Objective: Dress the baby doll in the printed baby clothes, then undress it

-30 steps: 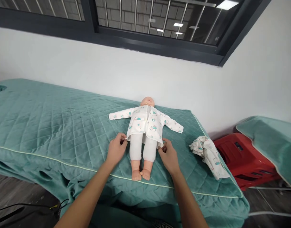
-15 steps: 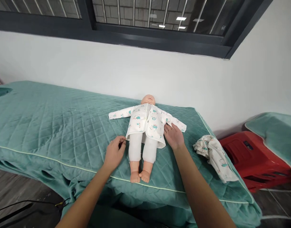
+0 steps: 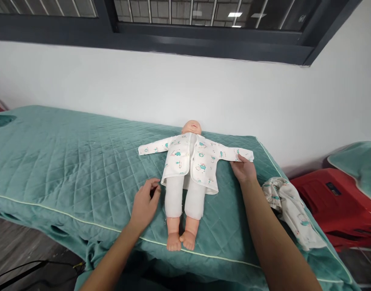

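A baby doll [image 3: 191, 127] lies on its back, with white cloth legs and bare plastic feet. It wears a white, printed baby jacket [image 3: 177, 159], whose front hangs unfastened and whose sleeves spread out to both sides. My right hand [image 3: 244, 169] grips the right-side sleeve near its cuff, with some fingers over the fabric. Beside the jacket's lower left corner is my left hand [image 3: 145, 202], its fingers loosely curled, thumb and forefinger apart, just off the hem.
Crumpled printed baby clothing [image 3: 294, 210] lies on the right of the green quilted bed cover [image 3: 82, 169]. A red plastic stool [image 3: 333, 198] stands past the bed's right end, partly under green cloth [image 3: 357, 165]. Behind the bed is a white wall [image 3: 112, 85] below a barred window.
My right hand has moved outward from the jacket's side to the sleeve near the cuff, and that sleeve now lies straighter. My left hand has come slightly away from the hem.
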Motion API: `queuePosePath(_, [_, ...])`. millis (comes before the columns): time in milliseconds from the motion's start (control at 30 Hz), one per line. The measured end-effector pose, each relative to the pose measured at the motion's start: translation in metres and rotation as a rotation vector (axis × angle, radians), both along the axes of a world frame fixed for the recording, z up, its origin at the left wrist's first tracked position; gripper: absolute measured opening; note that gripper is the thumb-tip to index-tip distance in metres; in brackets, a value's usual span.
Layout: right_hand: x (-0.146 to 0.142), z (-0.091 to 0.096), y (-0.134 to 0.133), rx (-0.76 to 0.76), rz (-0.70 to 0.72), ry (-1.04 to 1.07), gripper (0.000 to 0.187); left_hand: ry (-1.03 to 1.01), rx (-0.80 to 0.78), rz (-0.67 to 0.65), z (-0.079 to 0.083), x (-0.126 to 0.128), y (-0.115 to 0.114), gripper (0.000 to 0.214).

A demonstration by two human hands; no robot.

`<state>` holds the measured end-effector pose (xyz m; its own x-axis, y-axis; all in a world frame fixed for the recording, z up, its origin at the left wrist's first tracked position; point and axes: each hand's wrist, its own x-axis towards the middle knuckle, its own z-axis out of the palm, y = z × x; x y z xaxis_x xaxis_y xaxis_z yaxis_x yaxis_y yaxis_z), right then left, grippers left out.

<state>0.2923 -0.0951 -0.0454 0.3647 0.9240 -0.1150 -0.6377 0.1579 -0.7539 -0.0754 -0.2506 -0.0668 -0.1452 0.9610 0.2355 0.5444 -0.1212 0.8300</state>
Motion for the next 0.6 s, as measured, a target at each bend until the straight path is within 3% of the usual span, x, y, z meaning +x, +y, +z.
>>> queuePosePath(167, [0.019, -0.009, 0.005, 0.043, -0.155, -0.17, 0.029, -0.018, 0.031, 0.081, -0.001, -0.007, 0.017, 0.029])
queuePosePath(333, [0.027, -0.015, 0.006, 0.052, -0.356, -0.378, 0.044, 0.09, 0.021, 0.048, 0.005, -0.026, 0.083, 0.047])
queuePosePath(433, [0.022, -0.015, 0.0, 0.066, -0.426, -0.505, 0.058, 0.302, -0.048, 0.062, 0.009, -0.032, 0.116, 0.063])
queuePosePath(600, [-0.006, -0.006, -0.021, 0.083, -0.55, -1.045, 0.053, 0.556, -0.144, 0.151, 0.01, -0.029, 0.134, 0.072])
